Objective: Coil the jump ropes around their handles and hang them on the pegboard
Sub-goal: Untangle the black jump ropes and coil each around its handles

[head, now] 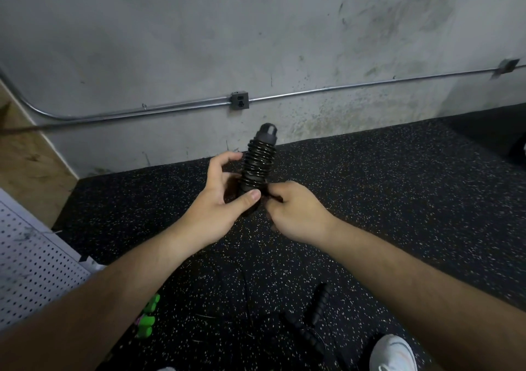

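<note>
Through the head camera I saw the black jump rope point(258, 163), its thin shiny cord wound in tight rings round its dark handles. It was held up in the air in front of the person, over the black rubber floor with white specks point(412, 188). Its long side stood nearly straight up. The top leaned a little to the right, toward the grey concrete wall point(256, 43). A rounded grey cap point(269, 129) showed at the top end, bare of cord. The bottom end was down between the two hands.

The left hand point(225, 202) gripped the low part of the rope bundle. Its thumb lay flat across the front. Its fingers were curled round the back, and the first finger bent loosely up beside the rings. The right hand point(297, 212) was just beside it, at the bottom of the bundle on the right. Its fingers were curled tight together and pinched a dark bit of the bundle there. I could not tell if that bit was the loose end of the cord.

A white board full of little holes point(31, 262) showed at the left edge. Bright green foam handles point(148, 316) and a pair of bumpy black handles point(316, 311) lay on the floor near a white shoe point(394, 352).
</note>
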Tool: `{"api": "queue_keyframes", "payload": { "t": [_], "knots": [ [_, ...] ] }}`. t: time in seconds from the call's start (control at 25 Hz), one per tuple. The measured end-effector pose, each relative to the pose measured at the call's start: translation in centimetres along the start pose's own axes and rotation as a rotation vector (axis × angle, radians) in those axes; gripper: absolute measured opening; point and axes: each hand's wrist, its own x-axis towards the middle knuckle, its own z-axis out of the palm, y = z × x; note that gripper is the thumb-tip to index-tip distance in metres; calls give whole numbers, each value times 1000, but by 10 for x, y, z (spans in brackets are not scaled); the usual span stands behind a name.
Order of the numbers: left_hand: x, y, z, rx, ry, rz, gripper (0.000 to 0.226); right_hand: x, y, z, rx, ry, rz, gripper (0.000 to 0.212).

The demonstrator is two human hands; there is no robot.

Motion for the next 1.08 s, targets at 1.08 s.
{"api": "queue_keyframes", "payload": {
  "t": [1.08],
  "knots": [
    [2, 17, -1, -575, -198, -99, 63, -13, -4, -36, 71, 65, -436, 50]
  ]
}}
